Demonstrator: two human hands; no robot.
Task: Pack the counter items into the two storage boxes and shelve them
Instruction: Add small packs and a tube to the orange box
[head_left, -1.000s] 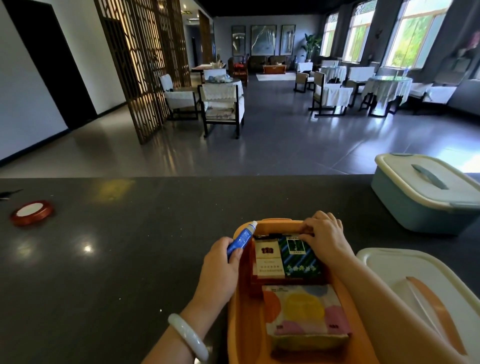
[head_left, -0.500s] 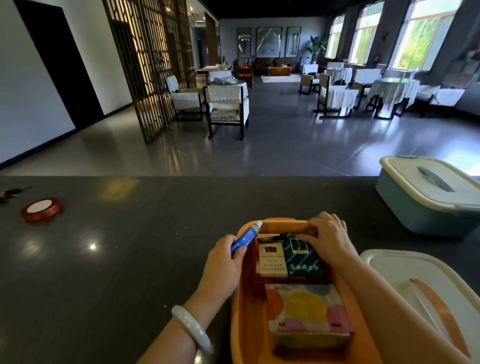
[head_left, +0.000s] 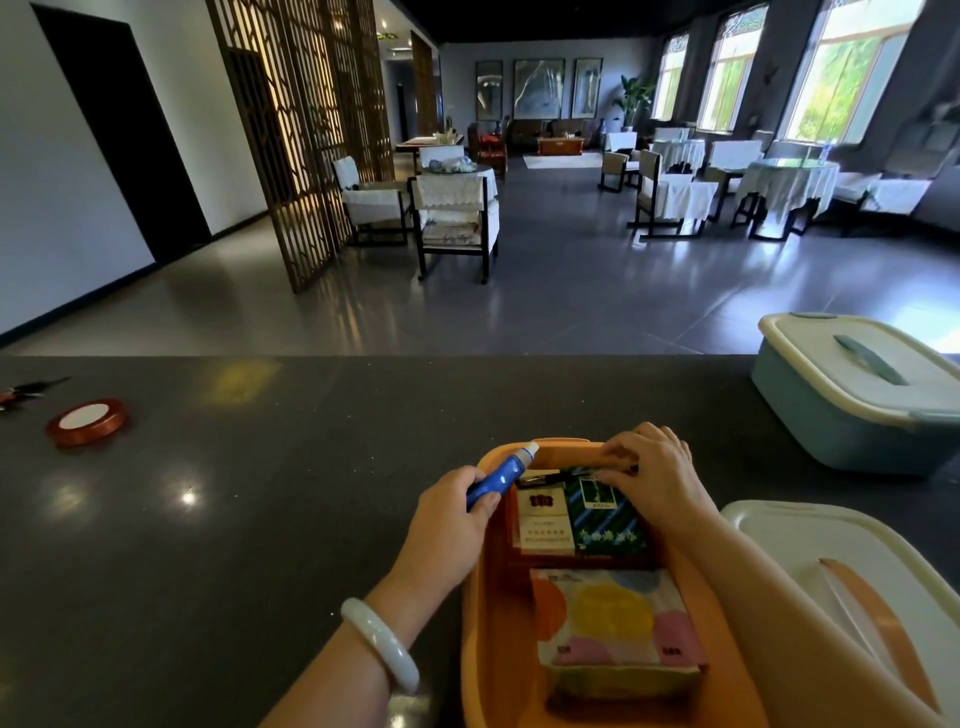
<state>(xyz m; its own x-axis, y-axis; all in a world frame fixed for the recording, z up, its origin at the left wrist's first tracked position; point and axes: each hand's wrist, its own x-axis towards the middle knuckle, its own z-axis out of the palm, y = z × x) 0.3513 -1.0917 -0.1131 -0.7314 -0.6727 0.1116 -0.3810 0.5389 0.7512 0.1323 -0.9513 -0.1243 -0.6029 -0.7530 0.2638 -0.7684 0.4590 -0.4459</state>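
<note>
Gripping the blue tube (head_left: 497, 477), the left hand (head_left: 451, 519) holds it at the orange box's (head_left: 480, 613) left rim; just right, the right hand (head_left: 655, 470) presses on packets inside. Packing seems underway; next the tube needs a free gap.

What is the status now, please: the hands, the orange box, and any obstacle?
Left hand grips blue tube at orange box rim. Right hand presses packs inside. Nothing blocks.

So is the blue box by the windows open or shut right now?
Shut. The blue box has its pale lid seated flat on top, handle lying down. The orange box is open.
</note>
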